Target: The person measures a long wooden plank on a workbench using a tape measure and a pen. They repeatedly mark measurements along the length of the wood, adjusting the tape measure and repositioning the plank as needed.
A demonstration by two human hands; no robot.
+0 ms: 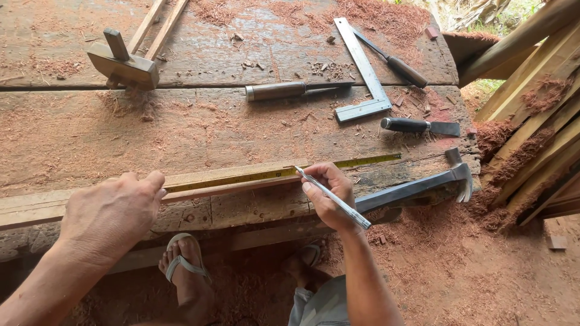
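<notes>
the wooden strip (pixel 235 181) is being pinned flat on the worktop (pixel 181 133) by the left hand (pixel 115 214), while a pen (pixel 333 198), pinched in the right hand (pixel 329 196), is best being kept tight against the tape measure (pixel 266 177).

you stand at a rough, weathered plank workbench (pixel 181 127) dusted with reddish sawdust. below you, the dirt floor (pixel 483 271) lies thick with red shavings. pale sawn timber slats (pixel 531 121) lean stacked at right in soft daylight.

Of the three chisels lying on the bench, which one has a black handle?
The short, wide-bladed chisel just right of the steel square, farthest right. The other two have a metal-grey handle and a brown one.
</notes>
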